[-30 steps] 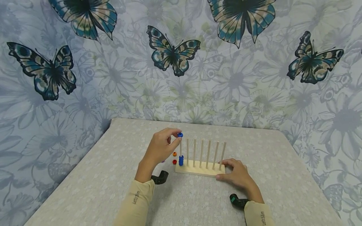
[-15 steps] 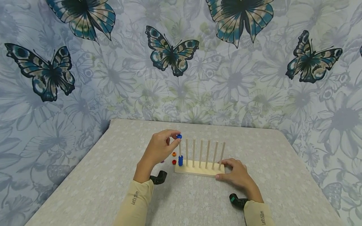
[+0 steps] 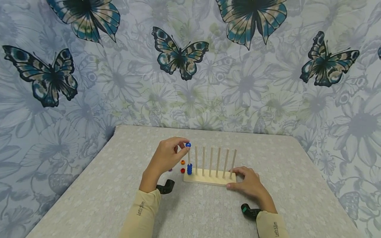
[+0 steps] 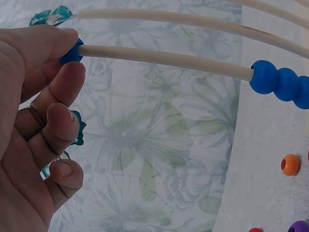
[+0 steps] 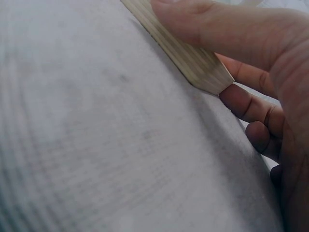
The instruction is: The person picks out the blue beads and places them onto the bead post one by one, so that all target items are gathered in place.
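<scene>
My left hand [image 3: 166,157] pinches a small blue round bead [image 3: 188,144] on top of the first thin wooden stick [image 3: 189,155]. My right hand [image 3: 248,182] grips the flat wooden base [image 3: 208,178] on the table [image 3: 119,185]. If I tilt, the bead could miss and roll away.

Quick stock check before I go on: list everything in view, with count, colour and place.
Peg board: one, pale wood, seven upright pegs, mid-table.
Held bead: one, blue, at the top of the leftmost peg.
Stacked beads: about three, blue, low on that peg.
Loose beads: orange, red and purple, on the table left of the board.
Table: one, grey patterned cover.
Backdrop: butterfly-and-flower cloth behind.
Left hand: pinches the held bead.
Right hand: grips the board's right end.
</scene>
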`<state>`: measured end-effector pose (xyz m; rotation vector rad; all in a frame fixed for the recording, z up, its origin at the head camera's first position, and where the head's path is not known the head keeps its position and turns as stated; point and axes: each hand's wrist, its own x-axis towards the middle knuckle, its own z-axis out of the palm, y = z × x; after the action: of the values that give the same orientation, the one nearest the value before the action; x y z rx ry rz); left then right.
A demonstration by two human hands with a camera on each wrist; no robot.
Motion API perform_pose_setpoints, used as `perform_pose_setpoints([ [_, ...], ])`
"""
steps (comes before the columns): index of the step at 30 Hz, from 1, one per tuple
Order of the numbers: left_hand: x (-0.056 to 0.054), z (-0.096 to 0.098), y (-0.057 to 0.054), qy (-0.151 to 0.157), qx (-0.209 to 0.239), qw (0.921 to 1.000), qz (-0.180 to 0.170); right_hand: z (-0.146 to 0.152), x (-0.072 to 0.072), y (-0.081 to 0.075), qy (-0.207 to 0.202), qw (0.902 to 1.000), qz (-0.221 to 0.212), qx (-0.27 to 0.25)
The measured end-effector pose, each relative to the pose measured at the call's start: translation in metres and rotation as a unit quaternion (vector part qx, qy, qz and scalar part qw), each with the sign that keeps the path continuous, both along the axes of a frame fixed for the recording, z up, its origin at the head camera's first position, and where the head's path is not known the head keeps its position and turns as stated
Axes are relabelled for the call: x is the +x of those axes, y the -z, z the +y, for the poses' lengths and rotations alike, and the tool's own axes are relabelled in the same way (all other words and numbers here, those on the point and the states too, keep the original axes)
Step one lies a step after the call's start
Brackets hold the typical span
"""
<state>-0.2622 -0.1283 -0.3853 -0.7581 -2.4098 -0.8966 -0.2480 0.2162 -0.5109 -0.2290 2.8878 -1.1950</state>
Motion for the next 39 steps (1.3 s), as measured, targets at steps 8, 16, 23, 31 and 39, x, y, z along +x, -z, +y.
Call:
perform_pose_setpoints([
  [8,0.0,0.0,-0.002,0.007,-0.002,1.0,-0.005,0.001,-0.001,-0.002,-0.003,1.0,0.001,-0.003],
  [16,0.0,0.0,-0.003,0.006,0.0,0.9999,-0.009,0.002,-0.002,0.0,-0.005,1.0,0.006,-0.001],
  [23,0.0,-0.002,-0.005,0.0,0.007,1.0,0.004,0.003,-0.003,0.002,-0.004,1.0,0.008,0.001],
  [31,0.003,-0.01,-0.009,-0.011,0.039,0.998,0.048,0.001,-0.004,0.002,-0.001,1.0,0.004,0.0],
  [39,0.004,-0.017,-0.008,-0.037,0.097,0.9881,0.114,0.001,-0.002,0.002,0.004,1.0,0.003,0.004],
])
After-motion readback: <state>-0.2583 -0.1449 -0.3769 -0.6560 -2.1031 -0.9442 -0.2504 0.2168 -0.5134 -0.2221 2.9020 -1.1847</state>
